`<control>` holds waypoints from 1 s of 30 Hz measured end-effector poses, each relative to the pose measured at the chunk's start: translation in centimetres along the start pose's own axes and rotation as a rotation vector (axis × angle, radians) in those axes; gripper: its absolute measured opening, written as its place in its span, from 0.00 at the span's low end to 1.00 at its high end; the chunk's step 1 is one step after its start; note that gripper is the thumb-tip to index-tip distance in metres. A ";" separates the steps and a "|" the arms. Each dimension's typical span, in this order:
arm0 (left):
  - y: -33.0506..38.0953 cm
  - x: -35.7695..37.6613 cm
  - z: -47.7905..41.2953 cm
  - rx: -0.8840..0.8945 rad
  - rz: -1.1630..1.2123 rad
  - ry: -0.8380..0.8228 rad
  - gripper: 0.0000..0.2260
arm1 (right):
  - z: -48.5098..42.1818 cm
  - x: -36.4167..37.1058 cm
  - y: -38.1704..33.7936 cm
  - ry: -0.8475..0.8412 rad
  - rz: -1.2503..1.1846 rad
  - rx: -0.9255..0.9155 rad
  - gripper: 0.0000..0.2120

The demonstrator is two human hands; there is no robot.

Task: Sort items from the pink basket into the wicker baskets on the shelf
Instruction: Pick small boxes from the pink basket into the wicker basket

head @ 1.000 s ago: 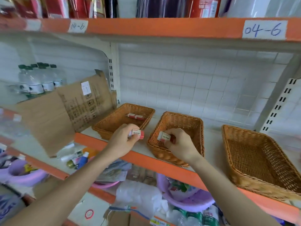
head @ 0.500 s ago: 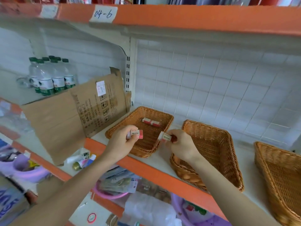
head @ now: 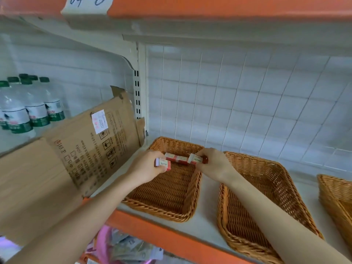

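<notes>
Over the leftmost wicker basket [head: 162, 212], a "20"-marked box [head: 163, 164] pinched in the left hand [head: 145, 167], its twin [head: 195, 159] in the right hand [head: 214, 166]

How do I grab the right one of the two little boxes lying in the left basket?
Pinch the right box across its long sides, coming from above. It lies flat on the left basket floor, end to end with the other box, so its ends are crowded.
</notes>
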State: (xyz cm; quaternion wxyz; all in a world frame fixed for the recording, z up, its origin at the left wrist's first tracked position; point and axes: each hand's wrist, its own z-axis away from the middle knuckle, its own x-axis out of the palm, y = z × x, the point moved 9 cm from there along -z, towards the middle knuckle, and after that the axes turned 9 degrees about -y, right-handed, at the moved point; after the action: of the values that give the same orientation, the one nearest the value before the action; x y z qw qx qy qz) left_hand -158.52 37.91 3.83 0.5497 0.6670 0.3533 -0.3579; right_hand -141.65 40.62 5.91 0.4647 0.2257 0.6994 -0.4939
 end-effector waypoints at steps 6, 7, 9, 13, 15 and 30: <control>-0.8 1.2 -2.6 0.023 -0.111 -0.092 0.13 | -1.0 1.8 0.6 -0.066 0.057 0.080 0.08; -0.9 1.3 -3.1 0.032 -0.131 -0.102 0.13 | -1.1 2.0 0.8 -0.072 0.054 0.105 0.08; -1.0 1.6 -3.8 0.052 -0.178 -0.118 0.13 | -1.3 2.3 1.0 -0.071 0.060 0.145 0.08; -0.9 2.5 -5.2 0.113 -0.277 -0.177 0.15 | -1.5 2.9 0.5 -0.050 0.072 0.193 0.10; -1.3 3.3 -6.1 0.112 -0.297 -0.237 0.14 | -1.8 3.3 0.0 -0.046 0.089 0.216 0.10; -2.5 5.7 -8.6 0.143 -0.464 -0.340 0.08 | -2.6 4.6 -0.1 0.025 -0.020 0.304 0.11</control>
State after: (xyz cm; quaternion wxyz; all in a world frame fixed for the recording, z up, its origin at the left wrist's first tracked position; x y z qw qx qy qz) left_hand -157.07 47.16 -1.13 0.4560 0.5360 0.3731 -0.6046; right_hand -145.02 42.29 2.22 0.4115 0.2926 0.6243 -0.5960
